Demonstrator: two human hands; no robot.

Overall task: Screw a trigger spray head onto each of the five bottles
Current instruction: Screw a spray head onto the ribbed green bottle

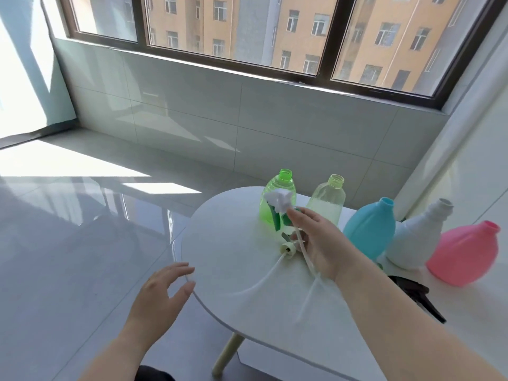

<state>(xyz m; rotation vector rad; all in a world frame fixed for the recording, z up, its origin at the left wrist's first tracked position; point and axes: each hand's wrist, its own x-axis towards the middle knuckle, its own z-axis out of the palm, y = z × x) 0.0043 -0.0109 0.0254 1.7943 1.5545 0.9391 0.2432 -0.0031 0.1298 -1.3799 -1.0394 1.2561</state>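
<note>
Five open-necked bottles stand in a row along the back of the white table: a clear green bottle, a pale yellow bottle, a blue bottle, a white bottle and a pink bottle. My right hand holds a white and green trigger spray head in front of the green bottle, its dip tube trailing down past my wrist. A second, cream-coloured spray head lies on the table with its long tube. My left hand hovers with spread fingers at the table's left edge, holding nothing.
A dark spray head lies on the table by my right forearm. The table's wooden leg slants to a glossy tiled floor. A tiled wall under a wide window runs behind, and a white wall stands close on the right.
</note>
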